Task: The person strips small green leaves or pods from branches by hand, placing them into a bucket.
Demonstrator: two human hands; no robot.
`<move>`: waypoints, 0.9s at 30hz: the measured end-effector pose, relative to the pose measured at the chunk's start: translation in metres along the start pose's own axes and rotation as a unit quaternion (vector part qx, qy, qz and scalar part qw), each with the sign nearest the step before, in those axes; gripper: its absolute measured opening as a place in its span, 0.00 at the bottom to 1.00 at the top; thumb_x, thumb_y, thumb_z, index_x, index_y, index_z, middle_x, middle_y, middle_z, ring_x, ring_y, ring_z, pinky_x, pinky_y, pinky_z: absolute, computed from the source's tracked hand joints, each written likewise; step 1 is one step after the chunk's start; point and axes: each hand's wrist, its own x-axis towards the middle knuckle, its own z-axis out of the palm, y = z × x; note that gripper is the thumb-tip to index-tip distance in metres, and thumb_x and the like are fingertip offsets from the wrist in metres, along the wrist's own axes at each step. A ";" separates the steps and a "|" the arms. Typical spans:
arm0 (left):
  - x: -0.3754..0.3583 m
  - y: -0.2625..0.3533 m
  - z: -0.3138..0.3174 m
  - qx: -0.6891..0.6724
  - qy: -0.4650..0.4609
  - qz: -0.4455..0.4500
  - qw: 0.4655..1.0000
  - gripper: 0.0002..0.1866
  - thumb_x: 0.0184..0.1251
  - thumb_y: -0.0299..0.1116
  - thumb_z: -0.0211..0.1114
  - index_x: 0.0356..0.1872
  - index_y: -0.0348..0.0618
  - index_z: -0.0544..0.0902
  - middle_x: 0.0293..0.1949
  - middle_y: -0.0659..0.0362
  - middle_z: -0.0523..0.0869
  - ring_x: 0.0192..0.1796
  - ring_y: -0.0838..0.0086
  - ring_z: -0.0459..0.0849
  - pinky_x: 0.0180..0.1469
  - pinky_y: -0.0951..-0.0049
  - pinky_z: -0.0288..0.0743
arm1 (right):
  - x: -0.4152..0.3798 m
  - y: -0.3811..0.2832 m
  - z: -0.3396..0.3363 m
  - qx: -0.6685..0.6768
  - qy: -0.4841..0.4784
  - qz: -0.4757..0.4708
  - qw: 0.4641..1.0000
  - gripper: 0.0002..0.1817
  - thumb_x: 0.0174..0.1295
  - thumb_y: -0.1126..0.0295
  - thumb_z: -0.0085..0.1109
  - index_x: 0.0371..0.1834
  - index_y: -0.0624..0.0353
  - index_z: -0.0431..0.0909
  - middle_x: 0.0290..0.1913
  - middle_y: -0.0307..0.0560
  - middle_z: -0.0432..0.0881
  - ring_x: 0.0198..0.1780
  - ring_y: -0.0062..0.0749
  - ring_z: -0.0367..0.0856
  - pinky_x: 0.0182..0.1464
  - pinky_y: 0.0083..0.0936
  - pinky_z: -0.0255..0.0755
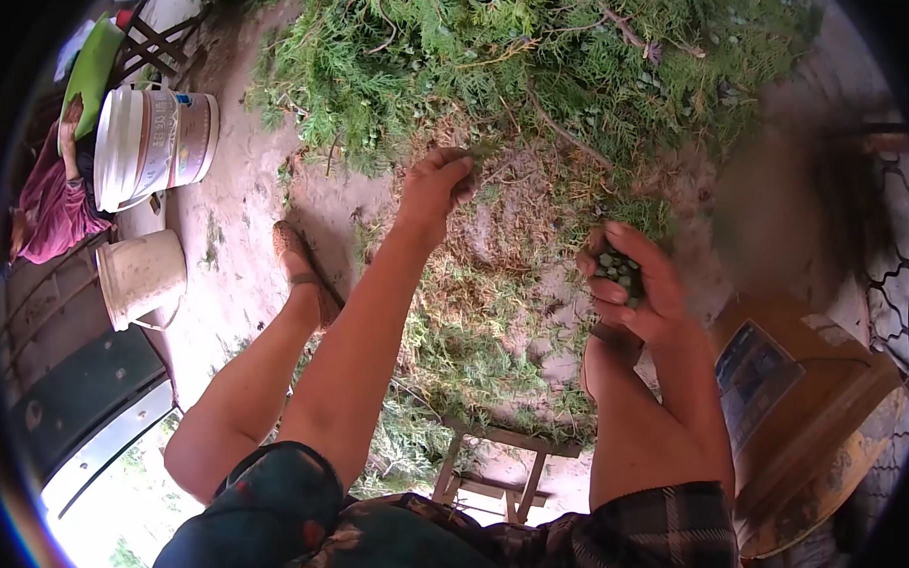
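My left hand (438,191) is closed in a pinch, and a small green evergreen sprig (486,149) shows at its fingertips. Cupped in my right hand (653,286) is a clump of small green cones (620,272), with the fingers curled round them. A big heap of cut evergreen branches (412,67) lies just beyond both hands. Beneath and between my hands, brown and green clippings (485,275) cover the ground.
On the left stand a large white bucket (149,143) and a smaller pale bucket (142,276). A person in pink clothing (62,200) is behind them, beside a green basin (93,71). At right is a yellowish-brown container (806,396). A wooden stool frame (498,476) shows below me.
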 end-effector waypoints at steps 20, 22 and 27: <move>-0.151 0.068 0.069 -0.080 -0.163 -0.049 0.982 0.10 0.62 0.25 0.56 0.45 0.39 0.76 0.31 0.64 0.79 0.31 0.80 0.77 0.30 0.79 0.71 | -0.302 0.008 0.082 -0.704 0.509 -0.443 0.219 0.17 0.58 0.68 0.56 0.46 0.70 0.75 0.53 0.58 0.74 0.58 0.42 0.71 0.57 0.33 0.67; -0.161 0.073 0.075 0.015 -0.197 -0.012 0.980 0.09 0.62 0.25 0.57 0.44 0.40 0.77 0.33 0.64 0.80 0.30 0.81 0.76 0.30 0.79 0.72 | -0.273 0.024 0.101 -0.605 0.278 -0.512 0.542 0.14 0.57 0.74 0.55 0.46 0.70 0.75 0.50 0.59 0.76 0.52 0.44 0.75 0.51 0.32 0.72; -0.194 0.099 0.090 0.085 -0.251 0.041 0.963 0.10 0.62 0.25 0.58 0.45 0.41 0.77 0.38 0.65 0.81 0.37 0.84 0.75 0.39 0.81 0.71 | -0.137 0.018 0.103 -0.572 0.204 -0.371 0.702 0.26 0.54 0.71 0.64 0.58 0.61 0.70 0.52 0.52 0.72 0.49 0.30 0.75 0.50 0.24 0.71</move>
